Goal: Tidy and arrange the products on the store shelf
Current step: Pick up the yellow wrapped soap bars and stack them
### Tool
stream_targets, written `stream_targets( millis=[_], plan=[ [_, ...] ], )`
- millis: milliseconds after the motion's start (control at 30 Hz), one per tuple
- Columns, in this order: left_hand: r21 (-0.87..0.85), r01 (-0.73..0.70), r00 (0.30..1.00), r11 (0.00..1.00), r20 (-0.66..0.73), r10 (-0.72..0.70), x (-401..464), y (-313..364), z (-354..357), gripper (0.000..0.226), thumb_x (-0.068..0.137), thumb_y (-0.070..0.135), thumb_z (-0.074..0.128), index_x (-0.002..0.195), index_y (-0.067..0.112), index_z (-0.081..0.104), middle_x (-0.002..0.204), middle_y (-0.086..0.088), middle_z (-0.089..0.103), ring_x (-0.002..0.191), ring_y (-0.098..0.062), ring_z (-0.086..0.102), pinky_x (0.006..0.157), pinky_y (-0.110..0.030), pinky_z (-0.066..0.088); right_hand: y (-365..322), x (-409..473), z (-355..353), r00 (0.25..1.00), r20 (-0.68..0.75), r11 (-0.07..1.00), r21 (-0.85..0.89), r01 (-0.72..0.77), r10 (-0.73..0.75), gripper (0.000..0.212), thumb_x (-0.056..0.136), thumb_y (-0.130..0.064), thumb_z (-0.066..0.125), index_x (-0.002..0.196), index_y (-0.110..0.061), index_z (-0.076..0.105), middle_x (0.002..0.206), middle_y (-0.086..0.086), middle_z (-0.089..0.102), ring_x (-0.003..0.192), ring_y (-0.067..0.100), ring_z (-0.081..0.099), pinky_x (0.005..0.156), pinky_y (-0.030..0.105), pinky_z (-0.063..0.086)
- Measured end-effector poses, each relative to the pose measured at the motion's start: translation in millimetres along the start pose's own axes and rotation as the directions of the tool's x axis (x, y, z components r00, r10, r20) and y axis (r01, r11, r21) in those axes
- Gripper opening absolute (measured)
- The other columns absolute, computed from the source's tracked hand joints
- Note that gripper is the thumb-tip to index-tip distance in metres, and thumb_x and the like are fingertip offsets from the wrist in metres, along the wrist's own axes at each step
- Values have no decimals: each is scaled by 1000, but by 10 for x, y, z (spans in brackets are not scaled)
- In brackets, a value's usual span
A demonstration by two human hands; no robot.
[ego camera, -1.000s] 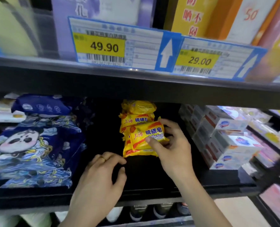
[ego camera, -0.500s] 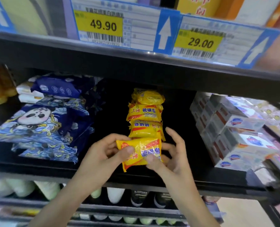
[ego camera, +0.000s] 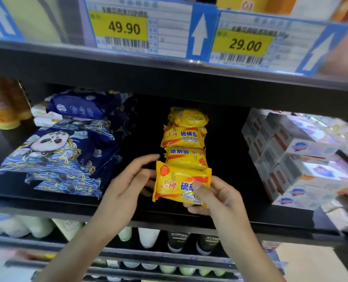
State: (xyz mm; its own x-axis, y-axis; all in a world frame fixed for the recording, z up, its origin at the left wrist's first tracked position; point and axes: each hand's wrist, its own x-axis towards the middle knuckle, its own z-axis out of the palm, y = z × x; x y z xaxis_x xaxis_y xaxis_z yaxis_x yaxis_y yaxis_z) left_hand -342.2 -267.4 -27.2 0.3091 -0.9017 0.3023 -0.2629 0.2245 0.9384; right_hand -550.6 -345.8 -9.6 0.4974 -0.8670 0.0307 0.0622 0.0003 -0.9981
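Since half a second ago we have turned the yellow soap packet [ego camera: 177,185] so its printed face reads upright toward us, and our left hand [ego camera: 126,188] has let go of it. Now the packet sits in our right hand [ego camera: 215,197], thumb pressed on the front over the lettering and fingers curled behind its lower right corner, so that grip is pinching the packet. It is held just above the front edge of the shelf [ego camera: 270,219], near the middle of that edge. Our left hand waits beside the packet's left end with fingers spread and loosely extended, fingertips close to the wrapper; we cannot tell whether they touch it.

Directly behind the held packet a row of the same yellow soaps [ego camera: 184,139] runs toward the back of the shelf; the nearest one lies with its print upside down, the next reads upright.

Toward the left end of the shelf lie dark blue packs with a panda drawing [ego camera: 53,153], overlapping one another, with small white packets [ego camera: 43,117] behind them. Toward the right end stand stacked white soap boxes [ego camera: 297,159].

On the rail of the shelf above hang price tags [ego camera: 124,29] reading 49.90 and 29.00. Below the front edge, on the next shelf down, we see pale bottles [ego camera: 148,237].
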Motion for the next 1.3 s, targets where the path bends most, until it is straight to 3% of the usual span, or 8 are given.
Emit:
stream_targets(
  millis=[100, 233, 467, 600, 733, 1067, 1200, 1300],
  plan=[
    [118, -130, 991, 984, -15, 133, -23, -57, 22, 65, 96, 12, 48, 148, 49, 45, 136, 11, 64, 115, -20, 67, 89, -26, 56, -33, -8, -14, 999, -15, 998, 60, -32, 33, 40, 84, -43, 69, 115, -18, 73, 103, 7, 79, 89, 28, 78, 69, 25, 62],
    [357, -274, 961, 893, 57, 272, -55, -91, 69, 84, 85, 13, 71, 156, 43, 38, 152, 13, 44, 134, -18, 52, 95, -17, 49, -55, -15, -5, 999, -17, 996, 73, -47, 49, 46, 80, -48, 71, 114, -18, 74, 101, 8, 80, 88, 28, 78, 69, 24, 62],
    [380, -292, 951, 878, 19, 308, -105, -52, 67, 76, 79, 5, 77, 141, 44, 57, 158, 10, 41, 144, -23, 43, 106, -26, 46, -75, -26, 33, 999, 4, 997, 62, -47, 47, 47, 79, -47, 70, 118, -21, 72, 97, 9, 80, 85, 29, 78, 64, 24, 62],
    [471, -285, 942, 835, -22, 334, -166, -43, 80, 66, 78, 7, 78, 129, 48, 64, 154, 16, 46, 141, -19, 39, 109, -12, 30, -76, -17, 18, 997, 41, 997, 50, -60, 58, 48, 81, -44, 69, 124, -23, 68, 95, 11, 79, 81, 30, 78, 62, 26, 63],
    [425, -289, 944, 858, -24, 330, -180, 7, 93, 51, 83, 21, 79, 127, 43, 67, 143, 21, 58, 138, -21, 45, 113, -24, 36, -60, -11, 18, 996, 58, 995, 63, -77, 73, 53, 83, -43, 69, 132, -25, 62, 96, 12, 79, 77, 32, 78, 60, 27, 63],
    [292, -218, 972, 931, -18, 233, -180, 44, 76, 43, 86, 29, 74, 127, 41, 70, 142, 24, 61, 146, -17, 41, 115, -20, 34, -35, -17, 27, 997, 66, 998, 26, -51, 49, 65, 80, -56, 67, 140, -35, 53, 93, 13, 77, 70, 31, 75, 56, 33, 62],
    [242, -163, 983, 956, -38, 177, -213, 37, 88, 41, 87, 38, 75, 126, 48, 69, 130, 15, 65, 136, -15, 52, 108, -15, 39, -14, -73, 5, 998, 26, 996, 72, 46, -48, 52, 92, -71, 56, 135, -42, 61, 75, 19, 69, 55, 29, 63, 47, 34, 52],
    [196, -99, 992, 976, -59, 112, -215, 27, 76, 34, 93, 49, 72, 127, 48, 68, 122, 13, 67, 126, -11, 59, 103, -17, 44, 9, -96, 3, 995, 10, 993, 62, 96, -97, 55, 86, -74, 52, 128, -42, 66, 67, 14, 62, 49, 26, 54, 42, 33, 41]
  ],
)
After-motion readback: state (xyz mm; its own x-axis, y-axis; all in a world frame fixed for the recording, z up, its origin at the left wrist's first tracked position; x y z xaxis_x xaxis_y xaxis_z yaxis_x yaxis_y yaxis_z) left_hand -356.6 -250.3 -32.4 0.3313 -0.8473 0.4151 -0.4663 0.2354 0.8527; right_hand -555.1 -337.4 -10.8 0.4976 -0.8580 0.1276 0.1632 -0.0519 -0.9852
